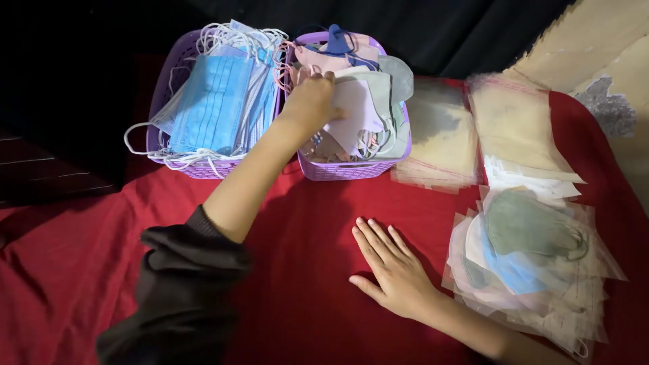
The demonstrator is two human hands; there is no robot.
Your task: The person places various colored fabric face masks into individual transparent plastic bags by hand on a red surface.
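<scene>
Head view shows the left hand (312,101) reaching forward into the right-hand purple basket (351,169), fingers curled down onto a pale folded face mask (355,101) at the top of the loose heap of pink, grey and white masks; whether the mask is pinched or only touched cannot be told, since the fingertips are hidden. Just left of that hand sits a second purple basket (162,94), stacked with blue pleated surgical masks (213,101), white ear loops spilling over its rim. The right hand (395,270) lies flat and open, palm down, holding nothing. By my reading this is the picking step, and lifting calls for one mask to come free of its tangled neighbours. Right of the resting hand lie masks sealed in clear sleeves (534,257); beyond them, empty clear sleeves (514,128). All rests on red cloth (297,230), dark surroundings behind, bare pale surface at far right.
</scene>
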